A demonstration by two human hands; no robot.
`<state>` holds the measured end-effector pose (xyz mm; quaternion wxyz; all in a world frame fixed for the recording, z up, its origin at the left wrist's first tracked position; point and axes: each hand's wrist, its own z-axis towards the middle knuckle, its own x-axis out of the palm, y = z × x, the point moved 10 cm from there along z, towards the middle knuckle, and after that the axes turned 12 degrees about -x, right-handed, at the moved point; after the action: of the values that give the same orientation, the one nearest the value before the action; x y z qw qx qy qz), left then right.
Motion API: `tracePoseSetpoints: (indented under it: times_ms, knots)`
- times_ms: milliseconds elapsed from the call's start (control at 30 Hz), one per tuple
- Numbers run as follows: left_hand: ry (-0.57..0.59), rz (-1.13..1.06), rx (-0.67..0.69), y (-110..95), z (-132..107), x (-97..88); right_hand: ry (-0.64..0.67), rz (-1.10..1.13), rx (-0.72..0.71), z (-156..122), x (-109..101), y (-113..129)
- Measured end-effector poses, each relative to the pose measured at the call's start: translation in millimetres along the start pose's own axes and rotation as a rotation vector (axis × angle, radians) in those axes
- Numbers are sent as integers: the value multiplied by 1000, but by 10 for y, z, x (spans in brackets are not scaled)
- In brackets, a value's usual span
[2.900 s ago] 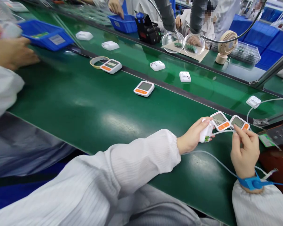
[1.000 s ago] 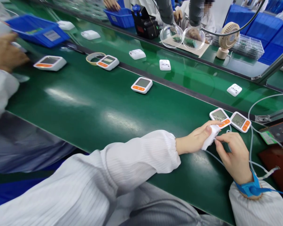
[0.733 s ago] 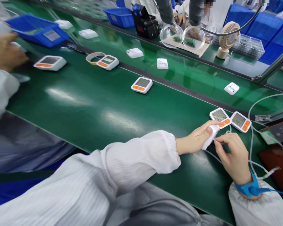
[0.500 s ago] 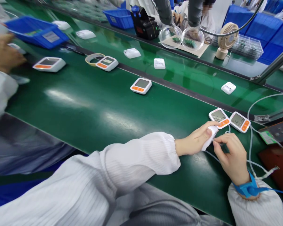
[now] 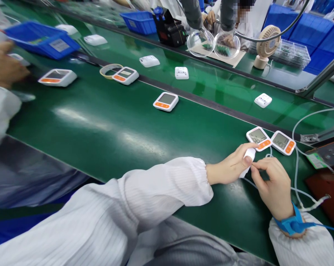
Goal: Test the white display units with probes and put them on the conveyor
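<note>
My left hand grips a white-cased monitor tilted on its edge, its face turned from view. Against the monitor's right side, my right hand has thumb and forefinger pinched; whatever lies between the fingertips is hidden. A blue wrist strap circles my right wrist. A pale thin tube passes below the held monitor and behind my right hand. Just beyond my hands lie two monitors with orange buttons and lit digits, the left monitor and the right monitor.
Another such monitor lies mid-table. White units, one a white unit, sit on the green belt behind a dark rail. At left are a blue bin, a tape roll and a co-worker's hand. A brown box stands right.
The white units on the green belt have slid left. My left hand and the held monitor have turned slightly; my right hand stays pinched at its side.
</note>
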<state>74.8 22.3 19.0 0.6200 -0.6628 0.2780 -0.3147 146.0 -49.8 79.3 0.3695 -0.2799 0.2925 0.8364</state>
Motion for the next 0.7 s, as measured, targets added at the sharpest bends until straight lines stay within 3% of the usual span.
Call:
tracePoseSetpoints:
  times_ms: [200, 367, 700]
  knots:
    - [-30, -18, -38, 20, 1, -6, -1, 19, 45, 23, 5, -1]
    - [13, -120, -116, 88, 25, 28, -13, -17, 23, 42, -32, 11]
    - [10, 11, -3, -11, 30, 13, 9, 9, 44, 24, -15, -8]
